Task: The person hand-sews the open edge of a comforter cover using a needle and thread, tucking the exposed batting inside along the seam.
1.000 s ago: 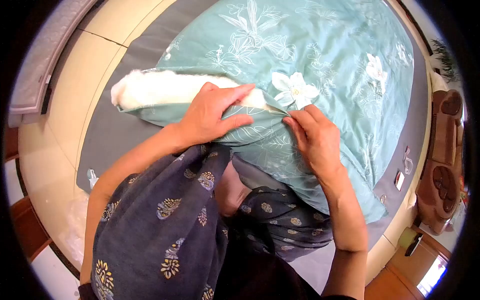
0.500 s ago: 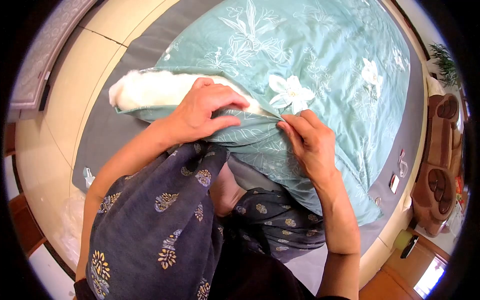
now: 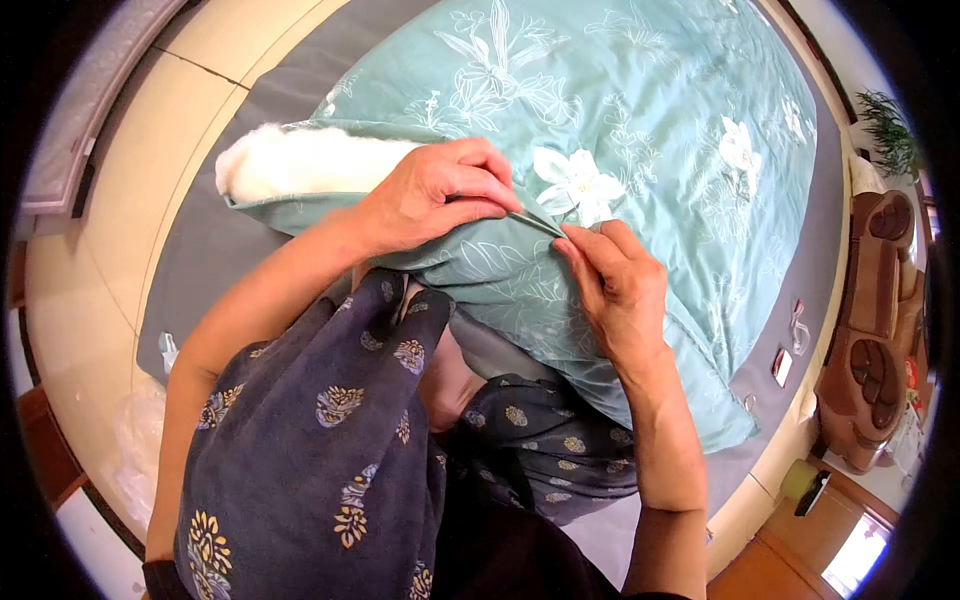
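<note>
A teal cover (image 3: 660,140) with white flower prints lies spread over a grey mat (image 3: 215,265). White fluffy filling (image 3: 310,165) shows through the cover's opening at the left. My left hand (image 3: 440,195) pinches the edges of the opening together between thumb and fingers. Just to its right, my right hand (image 3: 612,285) pinches the same edge, with a short taut stretch of fabric between the two hands. The filling's right end is hidden behind my left hand.
Small items, among them a white and red one (image 3: 782,366), lie on the mat's right side. A brown sofa (image 3: 875,330) stands at the far right. A clear plastic bag (image 3: 138,440) is at the lower left, on pale floor tiles (image 3: 85,270).
My left hand, open before, has moved right and closed on the fabric edge beside my right hand. The gap between the edges there has closed. My right hand keeps its pinch.
</note>
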